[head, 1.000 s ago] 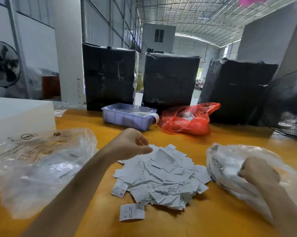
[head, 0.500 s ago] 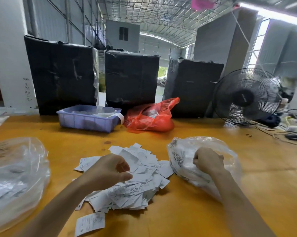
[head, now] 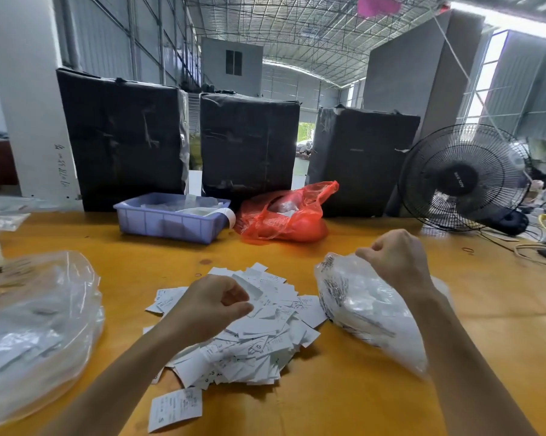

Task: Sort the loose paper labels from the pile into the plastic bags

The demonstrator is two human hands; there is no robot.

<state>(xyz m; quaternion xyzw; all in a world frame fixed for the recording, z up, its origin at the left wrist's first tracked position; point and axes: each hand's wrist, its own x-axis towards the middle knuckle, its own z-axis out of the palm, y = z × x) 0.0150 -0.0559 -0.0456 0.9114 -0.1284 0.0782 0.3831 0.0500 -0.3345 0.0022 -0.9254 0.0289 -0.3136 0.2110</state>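
Note:
A pile of white paper labels (head: 265,335) lies in the middle of the yellow table (head: 344,401). My left hand (head: 212,305) hovers over the pile's left part, fingers curled; whether it pinches a label I cannot tell. My right hand (head: 397,259) grips the top edge of a clear plastic bag (head: 363,309) that holds labels, just right of the pile. A second, larger clear bag (head: 36,328) with labels lies at the left. One loose label (head: 175,409) lies apart, near the front edge.
A lilac plastic tray (head: 168,220) and a red plastic bag (head: 284,215) sit behind the pile. Three black wrapped boxes (head: 249,146) stand along the back. A black fan (head: 463,177) and cables are at the right rear.
My right hand has lifted the right bag's edge higher. My left hand stays curled over the pile. The view has swung right, then moved closer.

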